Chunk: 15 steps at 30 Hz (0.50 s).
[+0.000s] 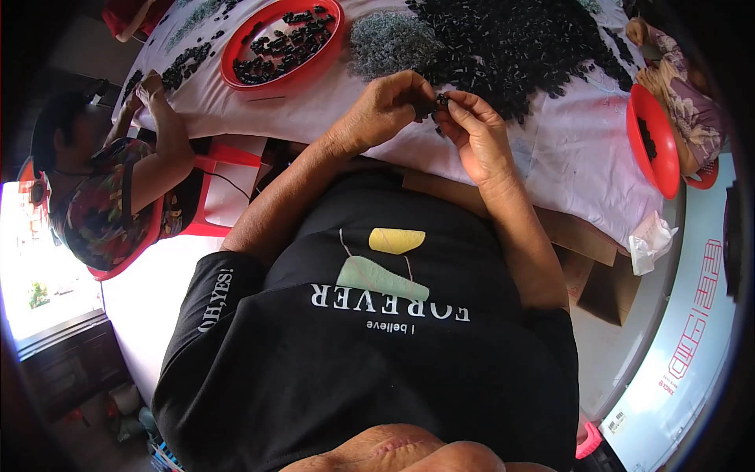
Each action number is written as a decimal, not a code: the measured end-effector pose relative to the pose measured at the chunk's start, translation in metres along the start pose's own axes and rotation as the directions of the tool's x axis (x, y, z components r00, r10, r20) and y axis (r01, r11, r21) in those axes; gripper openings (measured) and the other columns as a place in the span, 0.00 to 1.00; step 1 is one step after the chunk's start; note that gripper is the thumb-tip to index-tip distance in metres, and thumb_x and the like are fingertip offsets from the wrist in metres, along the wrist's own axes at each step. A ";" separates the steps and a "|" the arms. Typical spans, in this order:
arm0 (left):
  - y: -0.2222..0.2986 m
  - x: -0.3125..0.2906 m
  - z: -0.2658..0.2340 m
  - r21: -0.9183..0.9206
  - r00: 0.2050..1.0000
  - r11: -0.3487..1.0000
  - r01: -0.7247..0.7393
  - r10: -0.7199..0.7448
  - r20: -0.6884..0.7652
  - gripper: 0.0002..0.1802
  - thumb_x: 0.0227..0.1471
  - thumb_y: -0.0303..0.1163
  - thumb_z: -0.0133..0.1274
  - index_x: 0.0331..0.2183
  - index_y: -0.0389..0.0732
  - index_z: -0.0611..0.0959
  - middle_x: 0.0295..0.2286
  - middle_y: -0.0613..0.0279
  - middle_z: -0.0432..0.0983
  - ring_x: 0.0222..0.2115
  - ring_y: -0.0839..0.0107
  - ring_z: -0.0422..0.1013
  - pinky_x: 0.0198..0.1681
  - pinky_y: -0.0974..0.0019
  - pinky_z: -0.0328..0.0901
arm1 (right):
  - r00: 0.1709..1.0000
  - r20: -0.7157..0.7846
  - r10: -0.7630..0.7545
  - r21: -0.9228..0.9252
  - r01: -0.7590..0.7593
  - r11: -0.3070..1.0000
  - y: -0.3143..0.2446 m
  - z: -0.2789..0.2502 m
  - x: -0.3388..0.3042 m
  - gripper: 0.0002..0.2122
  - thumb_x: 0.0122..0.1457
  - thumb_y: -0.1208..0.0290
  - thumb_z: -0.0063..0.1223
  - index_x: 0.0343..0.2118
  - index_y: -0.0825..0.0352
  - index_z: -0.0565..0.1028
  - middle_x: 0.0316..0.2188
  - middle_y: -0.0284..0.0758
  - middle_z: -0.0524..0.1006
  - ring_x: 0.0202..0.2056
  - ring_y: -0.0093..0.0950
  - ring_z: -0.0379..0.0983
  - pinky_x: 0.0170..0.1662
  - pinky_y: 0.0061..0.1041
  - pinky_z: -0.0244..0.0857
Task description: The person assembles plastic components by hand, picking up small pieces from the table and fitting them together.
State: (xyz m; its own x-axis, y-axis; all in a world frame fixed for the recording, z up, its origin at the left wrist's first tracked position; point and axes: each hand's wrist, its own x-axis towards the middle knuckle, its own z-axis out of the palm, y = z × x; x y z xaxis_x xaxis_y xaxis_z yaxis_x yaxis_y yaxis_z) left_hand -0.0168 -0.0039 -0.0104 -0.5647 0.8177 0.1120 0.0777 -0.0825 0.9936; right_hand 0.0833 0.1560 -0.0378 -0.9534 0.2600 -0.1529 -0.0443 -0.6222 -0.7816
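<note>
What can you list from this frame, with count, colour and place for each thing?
Cloth: one, pale, over the worktop
Black pieces: too many to count, heaped at top centre-right, more at upper left
Grey pieces: too many to count, heaped left of the main black heap
Basin: one, red, upper left, holding black pieces
Bowl: one, red, tilted, right edge
Plastic bag: one, whitish, cloth's right corner
Cardboard: count unclear, brown, below the cloth
Co-worker: one, patterned shirt, left
Second co-worker: one, partly visible, patterned sleeve, right
Small piece: one, dark, at the right fingertips
Shirt: one, black, centre
Hands: two, bare; left and right, near the cloth's front edge
</note>
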 end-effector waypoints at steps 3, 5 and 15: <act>0.004 -0.001 0.002 -0.012 1.000 1.000 -0.010 0.010 0.003 0.09 0.50 0.18 0.46 0.36 0.35 0.74 0.30 0.66 0.70 0.31 0.79 0.66 0.37 0.74 0.63 | 1.000 -0.003 -0.004 -0.009 0.004 1.000 0.000 0.000 0.000 0.06 0.56 0.79 0.52 0.37 0.65 0.76 0.31 0.32 0.78 0.32 0.23 0.76 0.36 0.21 0.71; 0.002 -0.001 0.001 -0.046 0.999 0.998 -0.035 0.036 0.012 0.07 0.52 0.23 0.50 0.36 0.36 0.74 0.30 0.68 0.70 0.31 0.80 0.66 0.37 0.74 0.63 | 1.000 0.008 -0.012 -0.010 0.012 1.000 0.002 0.000 0.000 0.06 0.56 0.79 0.52 0.37 0.65 0.76 0.31 0.33 0.78 0.32 0.24 0.76 0.36 0.21 0.71; 0.002 -0.001 0.000 -0.035 1.000 0.999 -0.017 0.018 0.014 0.06 0.52 0.25 0.51 0.35 0.36 0.75 0.29 0.68 0.70 0.31 0.80 0.66 0.38 0.75 0.63 | 0.999 0.015 -0.034 -0.019 0.034 0.999 0.001 0.003 -0.002 0.06 0.56 0.80 0.52 0.36 0.66 0.76 0.31 0.33 0.77 0.32 0.24 0.75 0.37 0.21 0.71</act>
State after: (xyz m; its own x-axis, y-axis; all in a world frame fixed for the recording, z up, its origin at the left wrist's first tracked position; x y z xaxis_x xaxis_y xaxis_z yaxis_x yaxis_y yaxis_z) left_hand -0.0158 -0.0048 -0.0087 -0.5519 0.8238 0.1296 0.0585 -0.1168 0.9914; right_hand 0.0843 0.1529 -0.0366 -0.9558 0.2696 -0.1170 -0.0714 -0.5990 -0.7976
